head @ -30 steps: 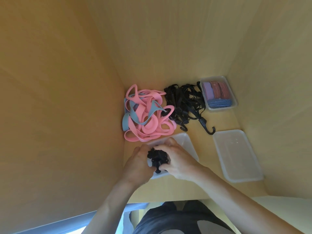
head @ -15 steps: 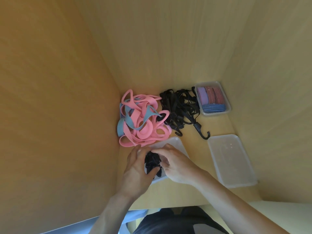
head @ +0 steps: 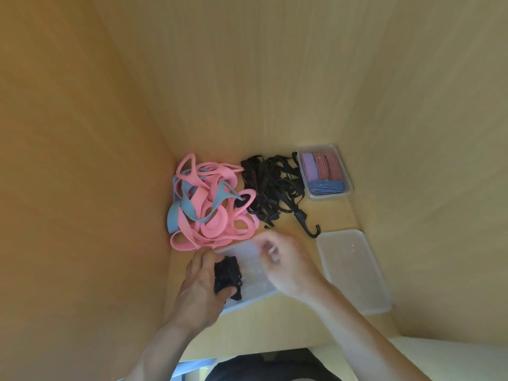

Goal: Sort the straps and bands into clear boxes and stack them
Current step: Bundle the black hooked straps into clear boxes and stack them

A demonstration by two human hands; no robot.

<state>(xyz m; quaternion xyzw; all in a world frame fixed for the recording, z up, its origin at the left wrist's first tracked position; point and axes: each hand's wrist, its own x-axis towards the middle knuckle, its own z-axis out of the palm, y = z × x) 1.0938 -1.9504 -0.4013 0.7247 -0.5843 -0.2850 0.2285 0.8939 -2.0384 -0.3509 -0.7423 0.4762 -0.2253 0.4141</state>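
Pressing a bundled black strap [head: 227,277] down into the nearest clear box [head: 254,270], the left hand [head: 202,283] has thumb and fingers curled round it, probably to keep the coil from springing loose as it settles against the box's left end. The right hand [head: 287,266] hovers over the right half of the same box. It is blurred, so whether its fingers pinch anything cannot be told; it looks placed to steady the box or reach on.

Apart from that bundle, this box, low and centre in the frame, appears to hold nothing else. The far clear box [head: 347,178], at centre right against the back corner, is packed with striped bands [head: 323,171] in red, purple and blue, so that sort seems finished. A third clear box [head: 354,273], at lower right, looks empty, likely waiting for the next kind.

Unsorted on the wooden shelf floor [head: 288,325] lie the pink and grey-blue bands [head: 210,213] at centre left, and beside them the black hooked straps [head: 275,185], touching the far box.
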